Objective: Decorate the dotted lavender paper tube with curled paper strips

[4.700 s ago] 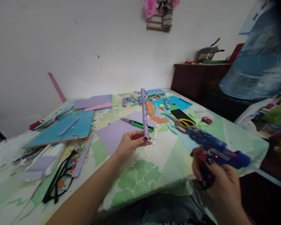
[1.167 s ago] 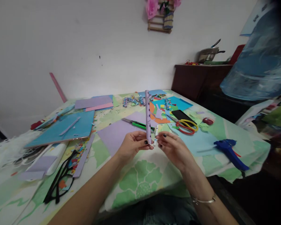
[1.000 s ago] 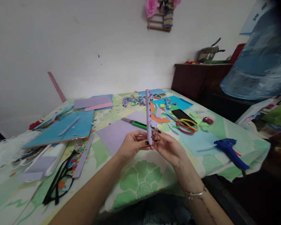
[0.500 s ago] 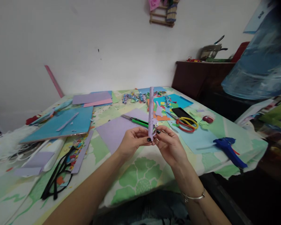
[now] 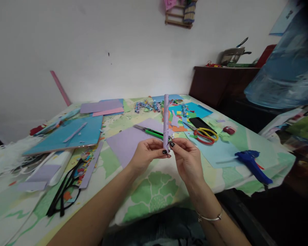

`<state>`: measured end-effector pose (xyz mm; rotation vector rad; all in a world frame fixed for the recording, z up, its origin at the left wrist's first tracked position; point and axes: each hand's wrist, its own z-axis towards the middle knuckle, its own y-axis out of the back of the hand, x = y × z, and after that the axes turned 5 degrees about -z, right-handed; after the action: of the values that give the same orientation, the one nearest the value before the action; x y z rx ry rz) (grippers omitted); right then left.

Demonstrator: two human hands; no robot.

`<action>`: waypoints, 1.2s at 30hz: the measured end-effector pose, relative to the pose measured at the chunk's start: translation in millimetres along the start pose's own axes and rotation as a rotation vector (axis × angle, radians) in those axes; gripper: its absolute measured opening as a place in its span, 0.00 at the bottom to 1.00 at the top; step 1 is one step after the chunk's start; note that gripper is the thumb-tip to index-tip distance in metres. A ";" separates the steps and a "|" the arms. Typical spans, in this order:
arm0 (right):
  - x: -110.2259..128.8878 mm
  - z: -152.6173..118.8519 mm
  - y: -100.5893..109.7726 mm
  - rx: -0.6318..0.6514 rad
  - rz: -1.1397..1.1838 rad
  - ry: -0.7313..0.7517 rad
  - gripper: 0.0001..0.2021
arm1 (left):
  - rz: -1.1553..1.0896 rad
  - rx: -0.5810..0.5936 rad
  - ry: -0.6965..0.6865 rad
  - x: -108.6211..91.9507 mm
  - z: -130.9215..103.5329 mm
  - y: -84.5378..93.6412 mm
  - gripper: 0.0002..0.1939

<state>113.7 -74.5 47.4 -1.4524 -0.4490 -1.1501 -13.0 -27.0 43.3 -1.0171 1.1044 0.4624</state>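
A rolled tube of purple paper (image 5: pixel 166 119) stands upright above the near middle of the table. Its lower end is pinched between the thumb and fingers of my left hand (image 5: pixel 146 153). My right hand (image 5: pixel 186 153) is closed at the tube's lower right side, thumb and fingertips together by a small curled bit there. Behind the tube, a green utility knife (image 5: pixel 152 132) lies on a flat purple sheet (image 5: pixel 128 138). Scissors with red and yellow handles (image 5: pixel 205 134) rest to the right, beside a black phone (image 5: pixel 201 125).
A blue glue gun (image 5: pixel 253 165) lies near the right edge on the patterned tablecloth (image 5: pixel 154 191). Black glasses (image 5: pixel 64 191) and a blue folder (image 5: pixel 69 135) are at left. Decorated paper rolls (image 5: pixel 146 106) sit at the back.
My right fingertips have shifted slightly at the tube's lower end, and the right wrist has moved a little to the left. The left hand still holds the tube upright.
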 end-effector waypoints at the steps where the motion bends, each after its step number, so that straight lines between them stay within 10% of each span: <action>1: -0.3 -0.5 -0.4 -0.013 -0.014 0.012 0.07 | 0.003 0.002 -0.001 0.1 -0.1 0.0 0.14; 36: -7.7 -10.5 -4.1 -0.103 -0.269 0.283 0.07 | 0.049 0.039 -0.045 -2.7 -2.8 -1.4 0.12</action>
<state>103.0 -80.4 41.5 -1.3166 -0.3986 -1.5894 -14.5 -29.7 46.1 -0.9432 1.0961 0.4989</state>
